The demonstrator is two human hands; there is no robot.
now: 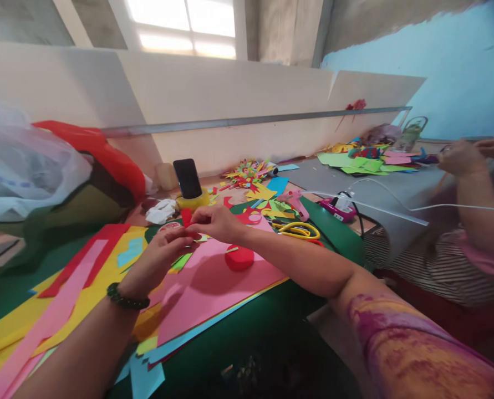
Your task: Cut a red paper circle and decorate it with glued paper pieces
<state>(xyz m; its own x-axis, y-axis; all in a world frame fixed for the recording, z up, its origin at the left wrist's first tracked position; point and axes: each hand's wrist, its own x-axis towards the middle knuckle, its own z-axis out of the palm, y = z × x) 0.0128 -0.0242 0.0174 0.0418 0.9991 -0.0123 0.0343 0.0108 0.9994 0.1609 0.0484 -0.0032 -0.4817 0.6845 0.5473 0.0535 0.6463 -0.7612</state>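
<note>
In front of me my left hand (167, 249) and my right hand (218, 223) come together, fingers pinched on a small piece of red paper (186, 216). Part of that piece sticks up above the fingertips; the rest is hidden by them. Below my right wrist, a red paper circle (240, 260) lies on a pink sheet (213, 302), with a narrow pale strip on its edge. The pink sheet tops a stack with blue and yellow sheets showing beneath. A green piece of paper (181, 262) lies just under my left hand.
Behind my hands, a phone (187, 178) leans upright on a yellow tape roll (194, 199). To the right are yellow-handled scissors (299, 230), a pink glue gun (295, 203) and a purple power strip (337, 210). Another person's hands (465, 158) work at far right. Plastic bags (26, 166) stand left.
</note>
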